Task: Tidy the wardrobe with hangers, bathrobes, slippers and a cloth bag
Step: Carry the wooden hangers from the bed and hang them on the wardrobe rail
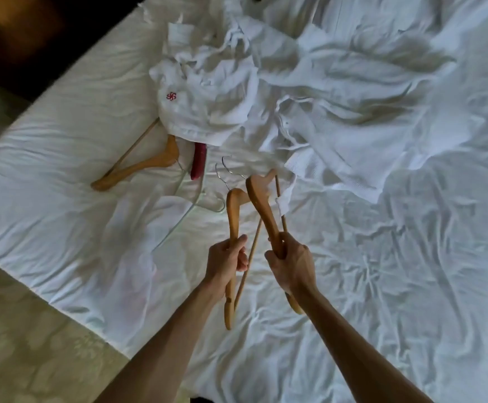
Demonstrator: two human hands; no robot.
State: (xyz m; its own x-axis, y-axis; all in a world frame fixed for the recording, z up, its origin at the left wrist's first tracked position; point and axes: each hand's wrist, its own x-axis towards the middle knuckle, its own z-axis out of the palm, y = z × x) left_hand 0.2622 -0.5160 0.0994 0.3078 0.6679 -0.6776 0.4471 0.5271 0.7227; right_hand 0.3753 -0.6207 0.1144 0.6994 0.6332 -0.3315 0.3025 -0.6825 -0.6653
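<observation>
Left hand: I grip one wooden hanger.
Right hand: I grip a second hanger.
Left to do: third hanger and bathrobes lie on the bed, beyond my hands.
Progress: I think early.

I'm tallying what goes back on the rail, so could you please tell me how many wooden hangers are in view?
3: one in the left hand, one in the right hand, and one lying on the bed beside the bathrobe. More may be hidden under the robes.

Left grip, right grip both clenched.
</observation>
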